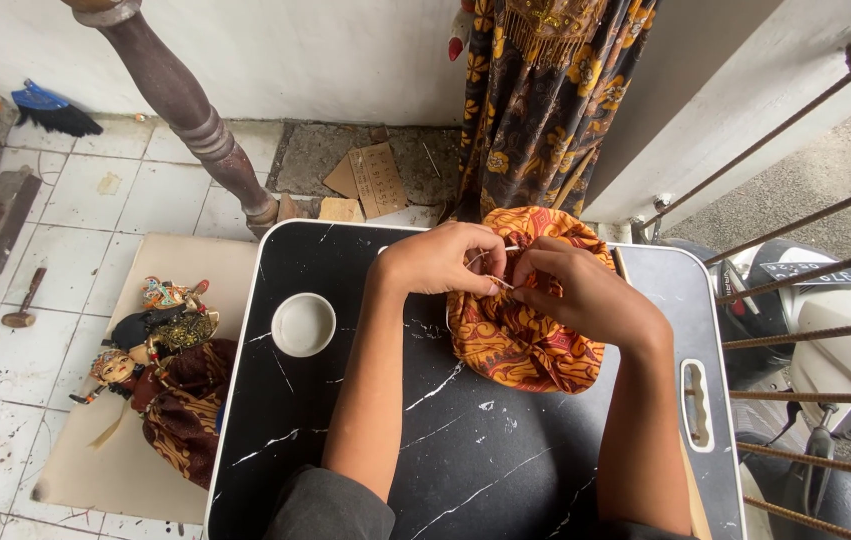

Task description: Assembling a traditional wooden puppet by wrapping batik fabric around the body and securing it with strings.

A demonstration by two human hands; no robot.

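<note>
An orange and red patterned cloth (520, 345) lies bunched on a black marble-look tray table (465, 450). My left hand (440, 258) and my right hand (575, 285) meet over the cloth's upper edge, fingers pinched together. A thin pale stick or needle (498, 283) shows between the fingertips, with a light thread near it. Which hand holds it is hard to tell; both hands press on the cloth.
A small white bowl (303, 324) stands on the table's left part. Rod puppets (160, 350) in batik cloth lie on a board on the tiled floor. A brown turned post (190, 115), hanging batik fabric (545, 90), a hammer (21, 300) and rusty railing bars (805, 330) surround the table.
</note>
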